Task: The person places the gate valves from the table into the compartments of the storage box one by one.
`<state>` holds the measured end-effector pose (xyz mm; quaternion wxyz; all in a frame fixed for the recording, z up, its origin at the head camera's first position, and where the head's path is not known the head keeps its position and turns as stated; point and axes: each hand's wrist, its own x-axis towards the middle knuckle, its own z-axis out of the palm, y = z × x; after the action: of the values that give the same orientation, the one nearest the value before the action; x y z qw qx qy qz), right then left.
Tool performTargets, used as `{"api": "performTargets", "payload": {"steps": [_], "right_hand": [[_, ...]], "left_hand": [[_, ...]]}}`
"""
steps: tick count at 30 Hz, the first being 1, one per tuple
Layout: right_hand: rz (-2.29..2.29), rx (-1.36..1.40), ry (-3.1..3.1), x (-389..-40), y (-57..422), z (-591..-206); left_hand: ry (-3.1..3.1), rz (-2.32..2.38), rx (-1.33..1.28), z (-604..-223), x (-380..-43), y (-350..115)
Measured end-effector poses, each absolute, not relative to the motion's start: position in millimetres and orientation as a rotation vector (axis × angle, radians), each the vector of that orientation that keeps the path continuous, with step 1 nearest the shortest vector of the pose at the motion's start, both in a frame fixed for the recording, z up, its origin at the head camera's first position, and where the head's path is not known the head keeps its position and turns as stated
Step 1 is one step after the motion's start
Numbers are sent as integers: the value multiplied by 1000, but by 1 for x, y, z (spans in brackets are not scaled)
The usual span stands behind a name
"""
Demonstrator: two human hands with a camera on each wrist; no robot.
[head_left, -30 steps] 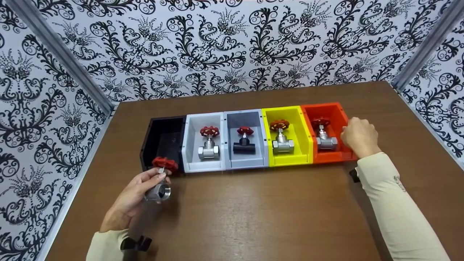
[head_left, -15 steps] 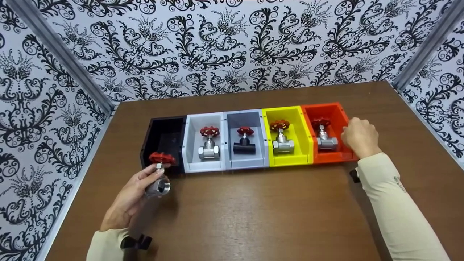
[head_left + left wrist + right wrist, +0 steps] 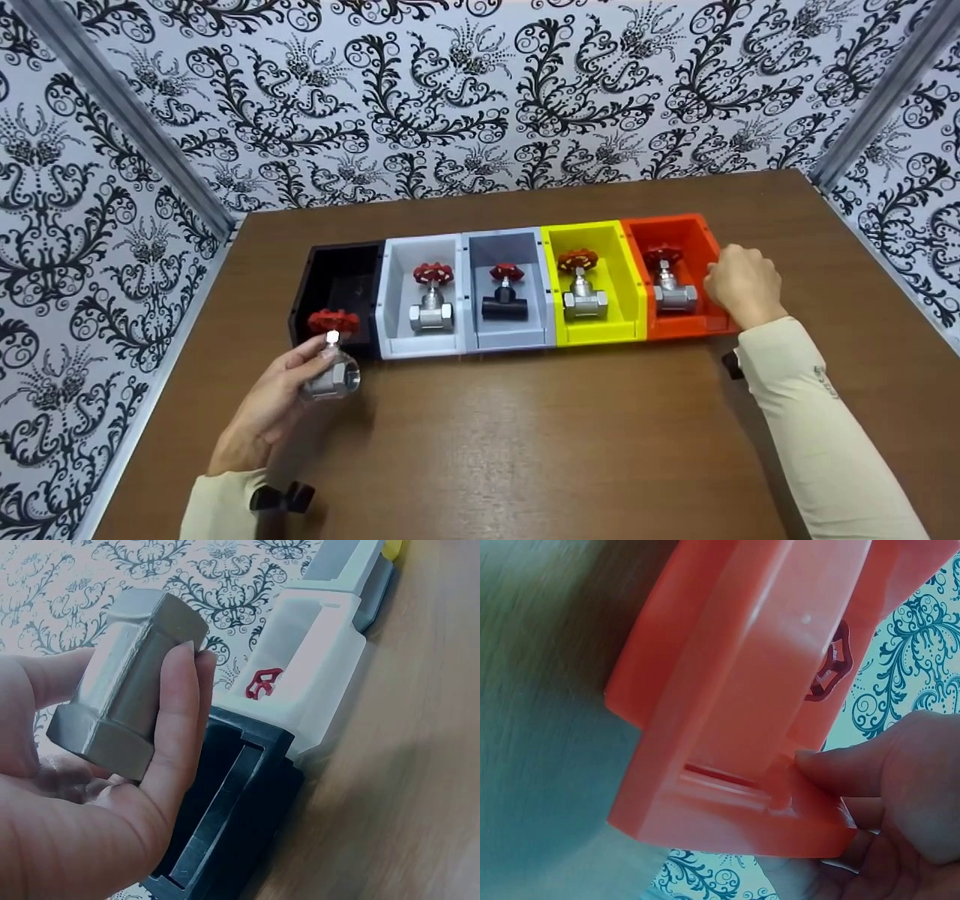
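Note:
My left hand holds a metal valve with a red handwheel in front of the black bin; the handwheel overlaps that bin's front edge in the head view. In the left wrist view, thumb and fingers curl around the valve's hexagonal-ended body, and its handwheel is hidden. At the row's far right, my right hand grips the side wall of the orange-red bin. Thumb and curled fingers lie on either side of that edge in the right wrist view. This bin contains another metal valve.
Between the outer bins stand a white bin, a grey bin and a yellow bin, joined side by side. Each contains a valve with a red handwheel; the grey bin's valve has a black body. Patterned walls enclose the brown table.
The left hand has turned the valve slightly and raised it a little toward the black bin. My right hand stays at the orange-red bin.

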<state>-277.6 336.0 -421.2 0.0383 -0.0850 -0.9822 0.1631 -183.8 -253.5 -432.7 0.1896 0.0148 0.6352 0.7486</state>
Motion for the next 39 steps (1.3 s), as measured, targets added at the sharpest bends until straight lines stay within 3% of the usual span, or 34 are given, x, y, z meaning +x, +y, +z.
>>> {"api": "performTargets", "payload": {"steps": [39], "right_hand": [[502,-233,-3003,-276,336,-420]], "left_hand": [[1797,2207,-178,-427,-207,-241]]}}
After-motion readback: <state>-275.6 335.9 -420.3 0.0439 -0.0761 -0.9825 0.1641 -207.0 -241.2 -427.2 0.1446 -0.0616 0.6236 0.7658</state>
